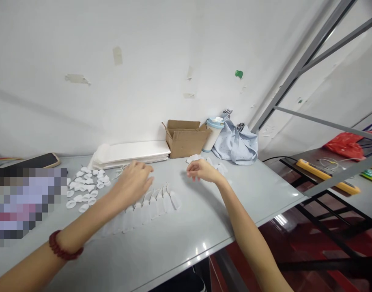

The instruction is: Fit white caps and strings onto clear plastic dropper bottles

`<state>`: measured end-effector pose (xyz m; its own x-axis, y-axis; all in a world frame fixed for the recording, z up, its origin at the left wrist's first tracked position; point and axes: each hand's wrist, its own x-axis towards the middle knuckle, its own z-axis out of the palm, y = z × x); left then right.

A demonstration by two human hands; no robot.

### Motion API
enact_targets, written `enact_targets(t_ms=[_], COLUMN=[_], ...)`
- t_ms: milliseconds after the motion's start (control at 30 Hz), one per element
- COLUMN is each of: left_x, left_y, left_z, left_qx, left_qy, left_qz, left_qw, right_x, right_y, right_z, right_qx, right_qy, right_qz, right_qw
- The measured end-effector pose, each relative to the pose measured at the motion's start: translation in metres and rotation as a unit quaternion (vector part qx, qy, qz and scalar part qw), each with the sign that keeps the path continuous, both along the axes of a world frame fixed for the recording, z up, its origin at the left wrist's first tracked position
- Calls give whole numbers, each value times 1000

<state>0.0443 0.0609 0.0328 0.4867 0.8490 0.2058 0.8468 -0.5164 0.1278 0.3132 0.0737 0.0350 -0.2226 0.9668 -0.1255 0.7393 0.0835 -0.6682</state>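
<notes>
My left hand [135,182] is over the table with its fingers loosely bent and apart, and nothing shows in them. Just below it lies a slanting row of translucent white tags [155,206] with thin strings at their upper ends. Behind that hand is a small bundle of pale strings [119,172], partly covered. My right hand [202,170] hovers to the right, fingers curved downward and slightly apart, with no object visible in it. Beyond and beside it are several whitish pieces [221,168], partly hidden by the hand. White looped pieces [88,187] lie scattered at the left.
Along the wall stand a stack of white sheets [134,152], an open cardboard box [187,144], a lidded cup [212,136] and a light blue cloth bag [237,146]. A phone-like dark object [27,164] lies far left. A grey metal frame [295,77] rises at the right.
</notes>
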Motion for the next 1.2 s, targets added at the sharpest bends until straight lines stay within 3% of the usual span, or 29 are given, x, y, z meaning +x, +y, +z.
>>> enact_targets(t_ms=[67,167,500,700,900,967,1067,1200], left_x=[-13,-23,-16,-17,-28,-33,-40,-50], left_y=[17,35,42,43,41,32,11,-17], left_z=[1,-1,-18,-13,6,12,18,17], left_qx=[8,13,56,50,35,5,-79,-84], left_qy=[26,36,55,34,-45,-114,-256,-325], left_qz=[42,42,45,51,82,103,140,179], left_qw=[999,998,996,997,995,988,953,925], right_x=[12,29,37,33,33,34,35,34], right_y=[4,8,11,12,10,9,7,6], right_z=[2,2,-2,-4,-1,2,5,5], right_qx=[71,105,57,45,39,33,19,-6], right_qy=[-49,-92,-153,-167,-173,-178,-195,-218], right_qz=[-65,-102,-74,-62,-62,-66,-77,-81], right_qw=[994,985,984,983,982,981,978,973])
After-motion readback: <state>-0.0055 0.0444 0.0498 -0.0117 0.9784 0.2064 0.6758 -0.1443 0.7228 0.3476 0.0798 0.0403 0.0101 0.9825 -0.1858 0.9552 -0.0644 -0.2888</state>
